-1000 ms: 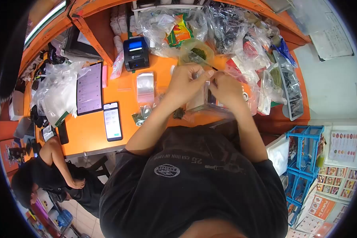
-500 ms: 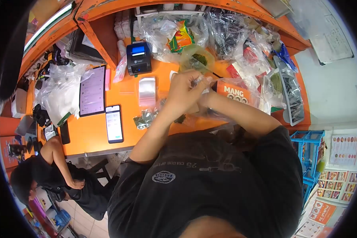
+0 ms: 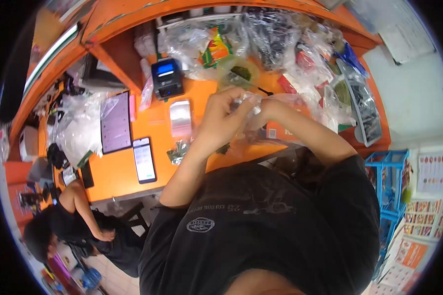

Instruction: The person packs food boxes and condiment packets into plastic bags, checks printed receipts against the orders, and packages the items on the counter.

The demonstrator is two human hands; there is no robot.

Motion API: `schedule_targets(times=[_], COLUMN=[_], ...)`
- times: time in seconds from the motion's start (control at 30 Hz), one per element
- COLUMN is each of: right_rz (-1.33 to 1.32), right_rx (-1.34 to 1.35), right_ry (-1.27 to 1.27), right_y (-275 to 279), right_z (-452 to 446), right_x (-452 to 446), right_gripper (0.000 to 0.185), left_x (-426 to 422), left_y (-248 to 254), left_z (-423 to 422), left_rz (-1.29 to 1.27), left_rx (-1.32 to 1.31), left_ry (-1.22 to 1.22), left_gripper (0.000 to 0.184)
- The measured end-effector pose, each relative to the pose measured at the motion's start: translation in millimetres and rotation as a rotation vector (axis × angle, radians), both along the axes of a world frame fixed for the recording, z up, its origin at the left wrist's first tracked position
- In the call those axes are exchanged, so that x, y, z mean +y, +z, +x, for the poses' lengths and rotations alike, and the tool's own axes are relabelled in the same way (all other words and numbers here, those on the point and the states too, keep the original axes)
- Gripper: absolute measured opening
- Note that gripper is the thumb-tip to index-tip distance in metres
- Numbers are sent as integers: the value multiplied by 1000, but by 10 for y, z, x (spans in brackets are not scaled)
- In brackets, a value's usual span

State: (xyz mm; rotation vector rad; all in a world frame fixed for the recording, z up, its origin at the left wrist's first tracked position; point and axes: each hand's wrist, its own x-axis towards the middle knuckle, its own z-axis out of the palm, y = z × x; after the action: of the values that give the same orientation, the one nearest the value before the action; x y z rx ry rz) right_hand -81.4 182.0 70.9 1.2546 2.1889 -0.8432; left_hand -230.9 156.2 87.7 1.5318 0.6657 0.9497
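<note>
My left hand (image 3: pixel 223 114) is closed, thumb and fingers pinching a crumpled clear plastic bag (image 3: pixel 252 100) above the table. Close beside it, my right hand (image 3: pixel 267 111) grips the same plastic from the other side, its fingers partly hidden. More clear plastic hangs below my hands over an orange printed box (image 3: pixel 280 131). Just behind them stands an open plastic bag holding green flakes (image 3: pixel 241 73), with a dark-tipped utensil (image 3: pixel 267 92) beside it. Left of my left forearm lie a stack of clear flat pouches (image 3: pixel 180 118) and a small packet with dark green contents (image 3: pixel 177 153).
On the orange table (image 3: pixel 118 172) are a phone (image 3: pixel 144 161), a tablet (image 3: pixel 116 122) and a black printer (image 3: pixel 167 78). Plastic bags (image 3: pixel 273 37) crowd the back. A grey tray (image 3: pixel 362 105) stands right, blue crates (image 3: pixel 389 182) beyond. Another person (image 3: pixel 79 221) sits at left.
The view has tilted and shifted slightly. My hands stay together on the plastic, and my right hand and the plastic now cover more of the orange box's lettering.
</note>
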Motion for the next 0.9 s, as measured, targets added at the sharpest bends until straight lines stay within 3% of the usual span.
schedule_targets(times=[0.07,0.13,0.2,0.23,0.3,0.33,0.4,0.47,0.53,0.63,0.67,0.8,0.87,0.9], right_rz=[-102,-72,220,367,777,786,814,1042,1588,1838,1795,1622,1437,1408], right_rx=[304,611,566,529,284,343,472,669,505,269,261,347,732,868], right_ry=[26,-115,-664,-940,-982,-1058,-1208,-1326,-1262,-1157,-1204,-1469,-1824,-1791], right_y=[173,473,864,949,515,282,-183,239,727,1141,1127,811,507,494], right_z=[381,876,1288,1404,1566,1623,1756,1597,1509,1475,1494,1695,1808,1789], right_x=[-10,-221,-658,-875,-1176,-1246,-1377,-1532,-1792,-2421,-2578,-3349,-3671,-3706], right_gripper=[36,37,47,54,58,58,58,46,51,47,44,28,24,20], left_x=[5,41,35,53,-63,-159,-346,-453,-546,-822,-923,-1298,-1567,-1712], left_y=[66,150,260,364,585,756,928,969,903,658,644,382,337,378], left_z=[65,95,123,69,60,73,112,339,602,1061,1169,1847,2202,2350], left_rz=[84,164,263,445,712,795,672,543,429,152,-80,-57,-124,-209], left_rx=[-3,93,123,326,345,328,40,-177,-293,-297,-283,-387,-424,-425], left_ry=[15,22,43,54,238,334,271,67,-205,-500,-649,-934,-969,-998], left_gripper=[18,17,16,16,12,10,11,18,27,47,56,68,78,77])
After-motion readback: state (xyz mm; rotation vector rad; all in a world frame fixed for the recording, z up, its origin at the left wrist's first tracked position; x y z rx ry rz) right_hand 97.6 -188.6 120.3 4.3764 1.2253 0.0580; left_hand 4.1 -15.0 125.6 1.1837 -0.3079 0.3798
